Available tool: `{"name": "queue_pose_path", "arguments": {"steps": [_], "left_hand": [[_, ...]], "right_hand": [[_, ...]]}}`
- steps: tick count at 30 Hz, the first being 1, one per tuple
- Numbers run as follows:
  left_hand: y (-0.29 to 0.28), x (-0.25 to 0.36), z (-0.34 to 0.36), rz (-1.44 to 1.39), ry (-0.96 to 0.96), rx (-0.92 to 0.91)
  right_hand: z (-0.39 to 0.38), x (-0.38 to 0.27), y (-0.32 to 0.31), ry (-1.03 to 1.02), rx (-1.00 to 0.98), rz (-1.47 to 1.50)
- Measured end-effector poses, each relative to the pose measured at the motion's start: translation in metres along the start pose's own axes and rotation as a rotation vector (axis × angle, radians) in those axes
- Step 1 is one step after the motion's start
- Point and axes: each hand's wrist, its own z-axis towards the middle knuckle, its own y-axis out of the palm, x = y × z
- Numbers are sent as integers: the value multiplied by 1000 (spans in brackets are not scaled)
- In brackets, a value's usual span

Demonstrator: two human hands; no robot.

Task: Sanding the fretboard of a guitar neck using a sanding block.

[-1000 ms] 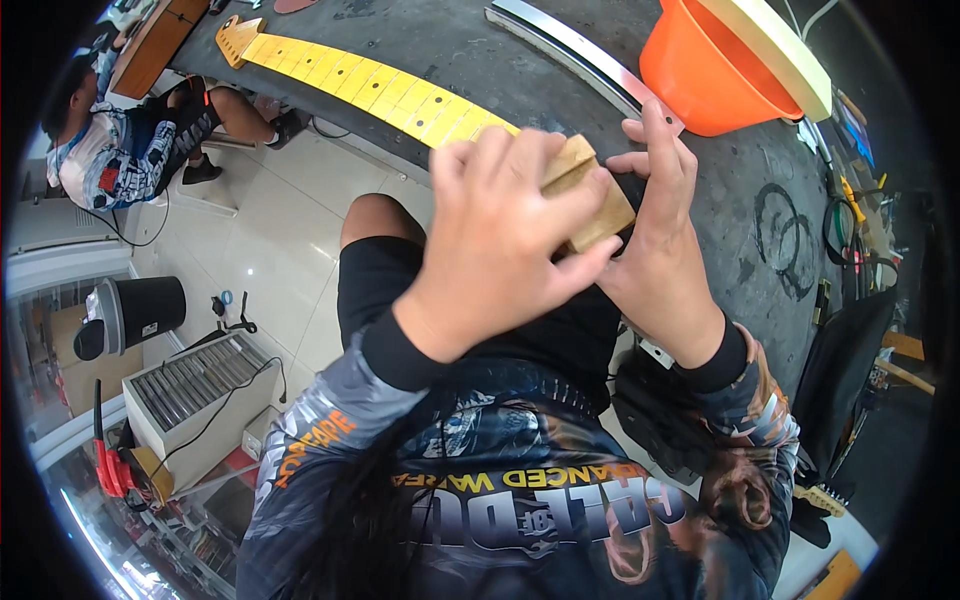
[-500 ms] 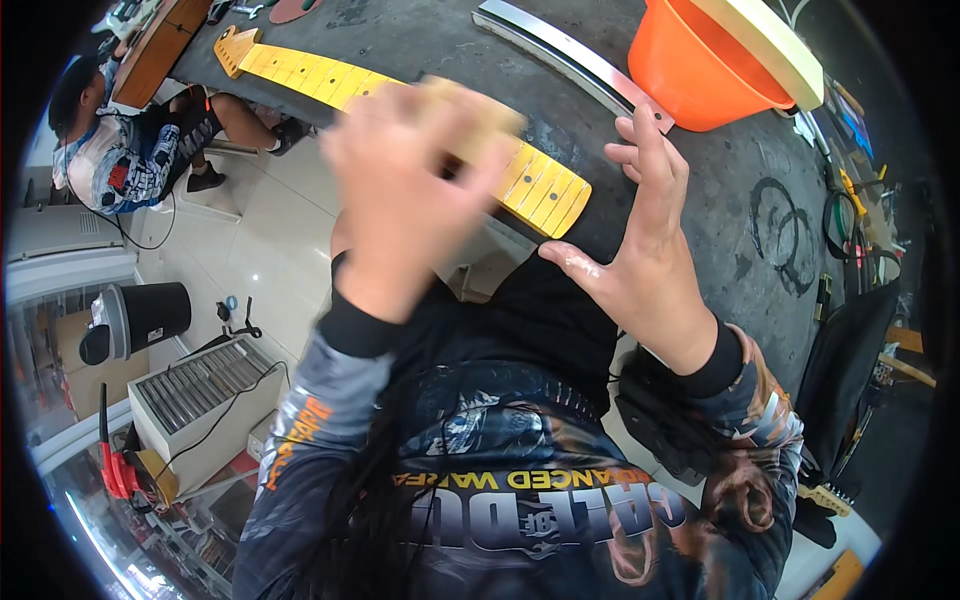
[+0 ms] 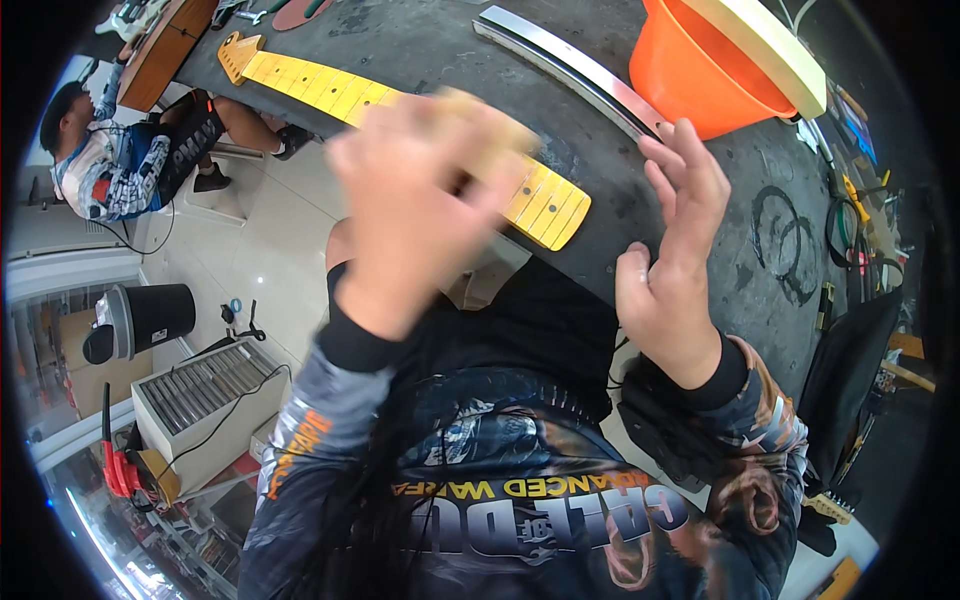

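Note:
My left hand [image 3: 410,220], smeared by motion, holds a tan wooden block [image 3: 490,125] over a yellow guitar neck [image 3: 300,84] with fret wires and dot markers. The neck lies along the bench's near edge, its headstock at the far left end; the hand and block hide part of its right half. Just right of the neck's body end, my right hand [image 3: 675,265] is held open over the dark bench, thumb raised and fingers slightly curled and apart, with nothing in it.
A long metal bar [image 3: 550,72] and an orange bowl [image 3: 690,70] under a cream board [image 3: 775,45] sit behind my hands. Tools [image 3: 852,195] line the bench's right side. Another person [image 3: 120,175] sits at left, beside a black bin [image 3: 150,320] and pale floor.
My left hand and the block have moved left, away from my right hand, uncovering the neck's right end. My right hand has shifted slightly rightward and down over the last half second.

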Motion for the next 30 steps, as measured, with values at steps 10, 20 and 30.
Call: {"name": "queue_pose_path", "arguments": {"steps": [10, 20, 30], "left_hand": [[2, -18, 10, 71, -92, 21], [14, -31, 5, 57, -99, 109], [8, -9, 13, 79, -99, 119]], "right_hand": [[3, 6, -2, 15, 76, 3], [8, 8, -4, 51, 143, 78], [11, 13, -5, 34, 180, 89]]}}
